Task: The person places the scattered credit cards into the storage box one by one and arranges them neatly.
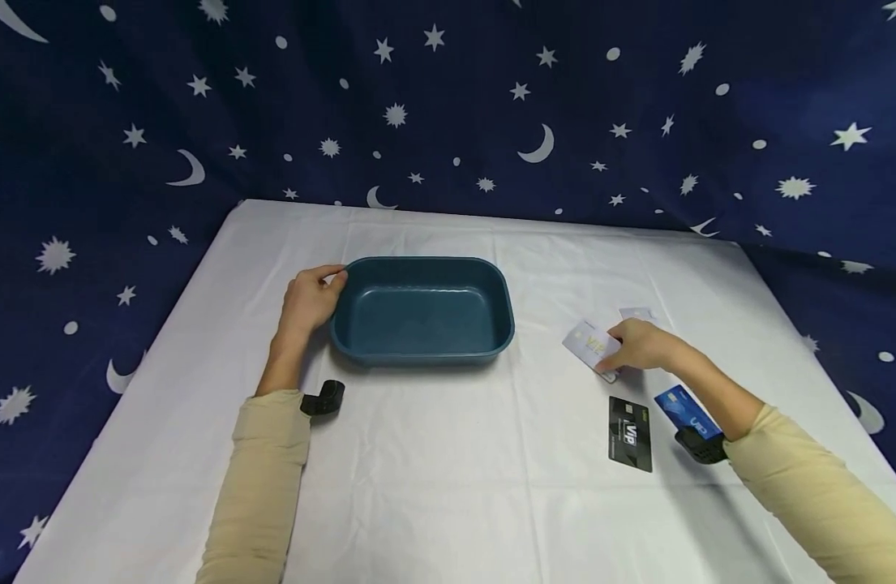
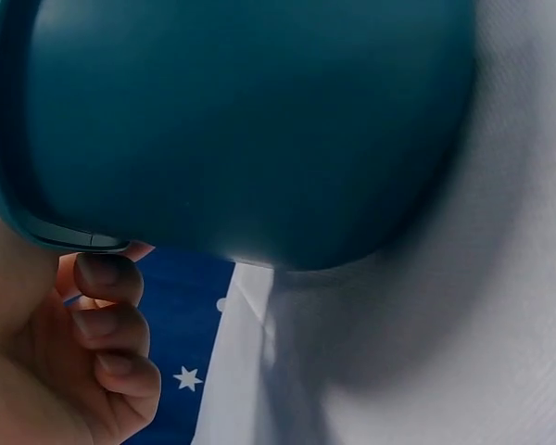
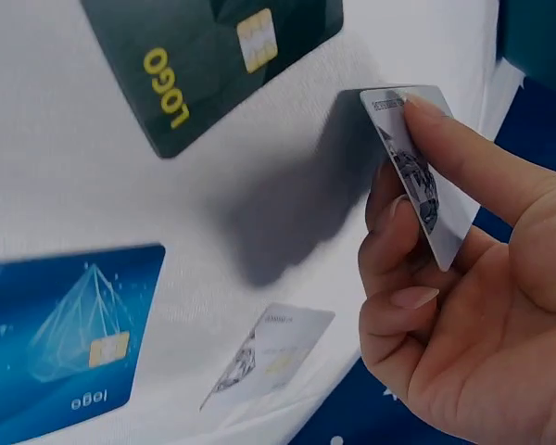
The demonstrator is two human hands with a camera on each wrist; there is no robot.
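My left hand (image 1: pixel 311 302) grips the rim of a teal rectangular plastic basin (image 1: pixel 423 358) at its left end. In the left wrist view the fingers (image 2: pixel 120 329) curl below the rim, beside the basin's outer wall (image 2: pixel 250 139). Between thumb and fingers, my right hand (image 1: pixel 643 344) pinches a white VIP card (image 1: pixel 588 341). That card (image 3: pixel 422 190) is tilted and held off the cloth, over its shadow. Another white card (image 1: pixel 639 313) lies just beyond the right hand, partly hidden by it in the head view.
Nearer the front lie a black VIP card (image 1: pixel 629 434) and a blue VIP card (image 1: pixel 687 412), the blue one partly covered by the right wrist camera (image 1: pixel 701 446). White cloth (image 1: pixel 433 470) covers the table. A dark blue star-patterned curtain (image 1: pixel 448 105) hangs behind and at the sides.
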